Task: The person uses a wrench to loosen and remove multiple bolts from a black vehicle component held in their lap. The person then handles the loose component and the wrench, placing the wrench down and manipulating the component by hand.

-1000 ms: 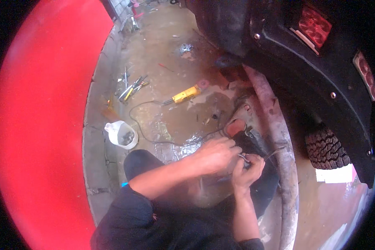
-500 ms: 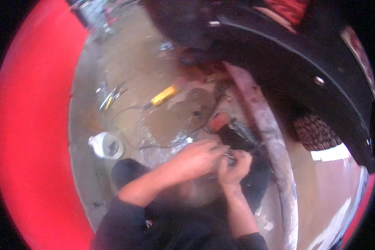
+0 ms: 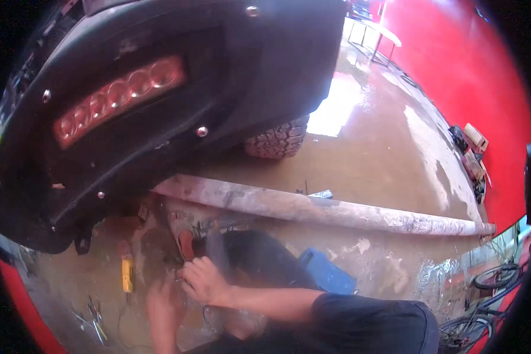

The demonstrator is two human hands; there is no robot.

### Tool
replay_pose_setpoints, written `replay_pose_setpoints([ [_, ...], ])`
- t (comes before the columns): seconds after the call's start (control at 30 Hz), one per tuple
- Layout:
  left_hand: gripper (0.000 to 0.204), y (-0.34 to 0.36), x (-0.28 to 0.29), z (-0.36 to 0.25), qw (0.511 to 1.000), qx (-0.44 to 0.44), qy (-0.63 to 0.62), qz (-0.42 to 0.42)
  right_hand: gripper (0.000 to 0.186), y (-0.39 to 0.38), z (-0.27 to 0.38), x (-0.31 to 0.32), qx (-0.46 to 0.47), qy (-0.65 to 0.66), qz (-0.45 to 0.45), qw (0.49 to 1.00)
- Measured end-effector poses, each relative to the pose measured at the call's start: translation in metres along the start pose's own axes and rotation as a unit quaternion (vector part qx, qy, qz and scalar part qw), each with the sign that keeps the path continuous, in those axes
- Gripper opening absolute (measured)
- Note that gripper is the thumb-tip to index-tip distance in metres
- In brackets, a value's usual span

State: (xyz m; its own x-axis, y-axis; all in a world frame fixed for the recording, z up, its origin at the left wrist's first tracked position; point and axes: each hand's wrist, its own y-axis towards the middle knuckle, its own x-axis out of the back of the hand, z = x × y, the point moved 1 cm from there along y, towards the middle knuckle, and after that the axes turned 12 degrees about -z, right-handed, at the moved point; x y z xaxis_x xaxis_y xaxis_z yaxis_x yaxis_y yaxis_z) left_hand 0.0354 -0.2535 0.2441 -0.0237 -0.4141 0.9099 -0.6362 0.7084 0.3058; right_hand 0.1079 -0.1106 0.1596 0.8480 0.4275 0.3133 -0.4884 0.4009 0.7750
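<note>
the right hand (image 3: 204, 281) is curled, its fingertips pinching a small piece (image 3: 179, 279), too blurred to identify, between the two hands. the left hand (image 3: 165, 298) is just beside it, blurred; i cannot tell whether its fingers are spread or pressed together. to their left, a yellow angle grinder (image 3: 127, 275) lies on the floor (image 3: 348, 165), near slim hand tools (image 3: 97, 324). a long worn pipe (image 3: 330, 209) runs beyond the hands, near a blue plastic container (image 3: 328, 271).
</note>
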Motion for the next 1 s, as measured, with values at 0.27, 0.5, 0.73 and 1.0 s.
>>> replay_pose_setpoints([
  [0.27, 0.049, -0.007, -0.001, -0.013, 1.000, 0.022, 0.005, -0.002, 0.031, 0.001, 0.001, 0.009, 0.001, 0.001, 0.012, 1.000],
  [0.5, 0.046, -0.001, -0.014, -0.001, 0.997, 0.030, -0.067, -0.021, 0.029, 0.005, -0.005, 0.007, -0.007, 0.010, 0.018, 1.000],
  [0.73, 0.046, 0.006, -0.037, 0.011, 0.984, 0.012, -0.174, -0.045, 0.026, -0.003, -0.007, 0.016, -0.028, 0.048, 0.030, 0.998],
  [1.0, 0.049, 0.072, -0.133, -0.049, 0.903, -0.279, -0.315, -0.086, 0.020, -0.023, -0.024, 0.092, -0.056, 0.042, 0.019, 0.997],
])
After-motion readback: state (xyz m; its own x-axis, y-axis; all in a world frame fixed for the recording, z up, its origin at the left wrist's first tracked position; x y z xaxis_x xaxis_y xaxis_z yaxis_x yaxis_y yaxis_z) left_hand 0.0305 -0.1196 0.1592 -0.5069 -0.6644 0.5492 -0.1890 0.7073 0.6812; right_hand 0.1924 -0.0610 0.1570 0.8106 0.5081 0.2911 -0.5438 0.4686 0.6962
